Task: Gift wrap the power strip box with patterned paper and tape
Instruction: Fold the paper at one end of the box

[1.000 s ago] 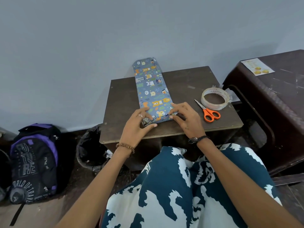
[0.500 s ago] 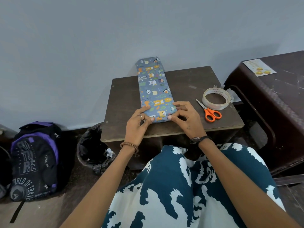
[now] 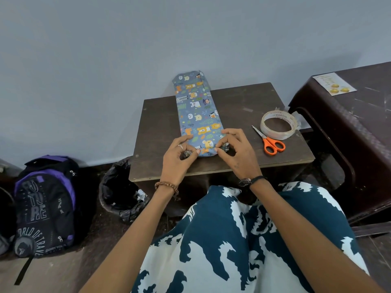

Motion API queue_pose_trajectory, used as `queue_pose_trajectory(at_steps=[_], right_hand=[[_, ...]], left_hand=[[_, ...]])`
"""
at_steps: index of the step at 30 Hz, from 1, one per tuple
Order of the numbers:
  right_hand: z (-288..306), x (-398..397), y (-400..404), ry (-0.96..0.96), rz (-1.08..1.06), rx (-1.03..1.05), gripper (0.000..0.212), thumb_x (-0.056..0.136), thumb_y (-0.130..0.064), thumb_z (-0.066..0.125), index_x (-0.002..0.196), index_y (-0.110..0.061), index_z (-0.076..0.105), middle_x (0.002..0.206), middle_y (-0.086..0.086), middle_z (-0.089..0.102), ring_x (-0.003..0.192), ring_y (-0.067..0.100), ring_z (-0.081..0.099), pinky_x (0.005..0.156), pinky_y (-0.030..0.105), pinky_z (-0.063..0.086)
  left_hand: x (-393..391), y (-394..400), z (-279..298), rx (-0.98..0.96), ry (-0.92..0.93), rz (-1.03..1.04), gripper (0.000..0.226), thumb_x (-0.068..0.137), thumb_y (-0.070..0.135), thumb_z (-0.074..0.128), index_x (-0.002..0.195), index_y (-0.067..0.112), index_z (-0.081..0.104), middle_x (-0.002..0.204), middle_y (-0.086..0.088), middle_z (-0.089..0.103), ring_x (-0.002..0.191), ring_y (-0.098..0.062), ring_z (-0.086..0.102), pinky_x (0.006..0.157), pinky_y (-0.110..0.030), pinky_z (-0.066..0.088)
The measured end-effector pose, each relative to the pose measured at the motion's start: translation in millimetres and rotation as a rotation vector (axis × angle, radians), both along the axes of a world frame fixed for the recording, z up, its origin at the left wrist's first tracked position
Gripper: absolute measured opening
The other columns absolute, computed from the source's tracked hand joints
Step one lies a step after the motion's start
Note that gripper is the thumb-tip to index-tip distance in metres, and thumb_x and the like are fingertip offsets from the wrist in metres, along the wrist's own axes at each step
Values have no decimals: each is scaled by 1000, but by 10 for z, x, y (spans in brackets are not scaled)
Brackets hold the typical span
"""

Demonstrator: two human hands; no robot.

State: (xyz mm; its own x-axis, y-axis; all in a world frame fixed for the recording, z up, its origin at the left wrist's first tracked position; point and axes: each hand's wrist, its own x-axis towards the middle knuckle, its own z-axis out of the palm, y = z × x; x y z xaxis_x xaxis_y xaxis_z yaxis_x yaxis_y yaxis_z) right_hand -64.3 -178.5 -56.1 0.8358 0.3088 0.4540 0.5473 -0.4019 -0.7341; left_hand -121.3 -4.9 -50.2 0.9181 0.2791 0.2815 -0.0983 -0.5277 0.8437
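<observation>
We look down on a long, flat power strip box wrapped in blue paper patterned with cartoon animals (image 3: 197, 115), lying lengthwise on a small dark brown wooden desk (image 3: 243, 115), its far end overhanging the desk's back edge and its near end close to the front edge. Our left hand (image 3: 179, 157) and right hand (image 3: 237, 153) meet at that near end, one at each corner, fingers curled inward and pinching the loose paper flaps against the box; how far each side flap is already creased we cannot quite tell, since the fingers cover it. To do this fold well, we judge that both side flaps should be pressed flat and square to the box ends before the last flap is drawn over, keeping the paper taut so no slack shows. Toward the desk's right edge, near the right hand but apart from it, lie a roll of clear adhesive tape (image 3: 277, 126) and orange-handled scissors (image 3: 269, 142), the two just touching, handy for sealing.
</observation>
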Motion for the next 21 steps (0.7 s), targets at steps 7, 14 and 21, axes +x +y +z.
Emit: queue_pose_trajectory(at_steps=[7, 14, 21], right_hand=[[-3, -3, -60, -29, 81, -72, 7, 82, -18, 68, 85, -13, 71, 117, 6, 53, 109, 24, 53, 90, 33, 46], [11, -16, -94, -111, 76, -172, 17, 75, -22, 76, 88, -13, 69, 118, 9, 55, 107, 26, 54, 81, 40, 52], [30, 3, -90, -89, 56, -153, 24, 80, -20, 71, 100, -12, 62, 113, 4, 55, 104, 21, 53, 76, 37, 51]], left_hand=[[-21, 62, 30, 128, 54, -99, 7, 84, 15, 66, 86, 12, 72, 124, 11, 47, 114, 5, 40, 90, 3, 28], [-25, 39, 47, 170, 5, -77, 9, 84, 18, 66, 90, 24, 64, 120, 14, 50, 114, -1, 45, 89, -7, 36], [33, 26, 31, 439, 12, -112, 46, 80, 40, 66, 120, 21, 51, 127, 7, 53, 122, -10, 45, 114, -38, 15]])
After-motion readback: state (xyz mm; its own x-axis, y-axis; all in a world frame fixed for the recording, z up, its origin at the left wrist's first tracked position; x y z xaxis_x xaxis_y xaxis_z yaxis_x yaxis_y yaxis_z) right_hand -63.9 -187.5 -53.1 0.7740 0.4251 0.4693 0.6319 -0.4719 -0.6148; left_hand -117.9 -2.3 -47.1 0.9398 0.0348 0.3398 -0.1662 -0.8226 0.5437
